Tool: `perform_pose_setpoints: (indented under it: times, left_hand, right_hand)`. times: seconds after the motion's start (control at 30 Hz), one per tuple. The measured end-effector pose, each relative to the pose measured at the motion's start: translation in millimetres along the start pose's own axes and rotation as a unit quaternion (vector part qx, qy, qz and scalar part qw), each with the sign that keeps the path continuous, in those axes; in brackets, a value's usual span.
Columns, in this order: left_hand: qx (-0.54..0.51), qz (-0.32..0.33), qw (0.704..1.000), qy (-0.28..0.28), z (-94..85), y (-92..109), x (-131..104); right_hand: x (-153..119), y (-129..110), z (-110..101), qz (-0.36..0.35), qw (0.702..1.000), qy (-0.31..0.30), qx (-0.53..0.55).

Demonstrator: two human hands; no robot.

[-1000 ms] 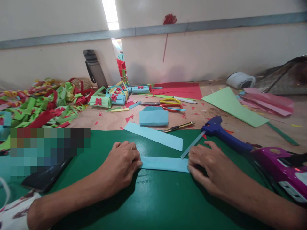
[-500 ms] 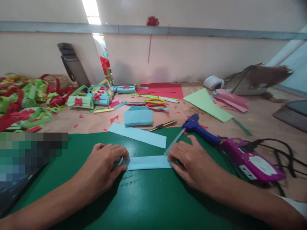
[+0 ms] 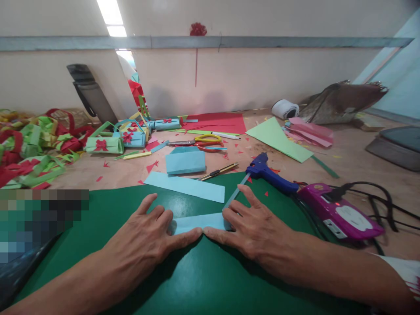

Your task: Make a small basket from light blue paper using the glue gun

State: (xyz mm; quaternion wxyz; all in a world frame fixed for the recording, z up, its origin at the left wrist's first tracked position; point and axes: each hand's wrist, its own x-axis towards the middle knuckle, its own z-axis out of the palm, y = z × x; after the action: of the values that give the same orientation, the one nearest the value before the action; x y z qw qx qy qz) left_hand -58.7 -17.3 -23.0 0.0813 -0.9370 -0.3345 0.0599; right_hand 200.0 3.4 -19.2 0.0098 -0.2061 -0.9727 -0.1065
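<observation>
A folded light-blue paper strip (image 3: 197, 220) lies lengthwise on the green mat (image 3: 203, 280), close in front of me. My left hand (image 3: 147, 232) holds its left end, fingers curled and thumb stretched along the near edge. At the other end my right hand (image 3: 254, 232) grips it the same way, index finger raised. The two thumb tips meet near the strip's middle. Just beyond lies a flat blue paper strip (image 3: 185, 187), with a folded blue paper piece (image 3: 185, 162) behind it. A glue stick (image 3: 236, 191) juts from the blue glue gun (image 3: 275, 178) towards my right hand.
A craft knife (image 3: 219, 172) and scissors (image 3: 208, 141) lie past the mat. At right sits a purple power strip (image 3: 341, 212) with black cables. Small paper bags (image 3: 104, 144) with red bows and a dark bottle (image 3: 92, 96) stand at left. Green paper (image 3: 278, 140) lies further back.
My thumbs have slid inward along the strip's near edge until their tips meet. My right hand has shifted left, and the whole view has swung slightly to the right.
</observation>
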Motion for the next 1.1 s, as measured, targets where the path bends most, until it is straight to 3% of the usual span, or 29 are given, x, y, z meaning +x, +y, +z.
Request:
perform_pose_setpoints:
  times: [0.27, 0.43, 0.73, 0.87, 0.97, 1.1]
  left_hand:
    - [0.025, -0.012, 0.999, -0.029, -0.9, 4.8, 1.3]
    - [-0.002, -0.020, 0.998, -0.060, -6.9, 3.8, 1.9]
    - [-0.029, -0.011, 1.000, 0.005, -1.6, -0.1, -3.4]
    - [-0.025, 0.005, 0.999, 0.029, 2.1, -1.4, -3.8]
    - [-0.020, 0.001, 0.999, 0.043, 5.6, 0.7, -3.7]
    - [-0.023, -0.018, 0.999, 0.038, 5.2, 9.2, 0.7]
  right_hand:
    - [-4.0, 1.4, -0.9, -0.014, 1.000, -0.011, 0.021]
    - [-21.0, 5.5, -2.6, 0.011, 1.000, -0.019, 0.018]
    - [-56.1, 12.1, 5.5, 0.063, 0.997, -0.008, -0.033]
    - [-47.3, 4.2, -4.6, 0.086, 0.993, 0.000, -0.077]
    - [-31.1, -5.5, -14.8, 0.104, 0.988, 0.038, -0.106]
    - [-9.1, -14.2, -16.3, 0.089, 0.992, 0.076, -0.041]
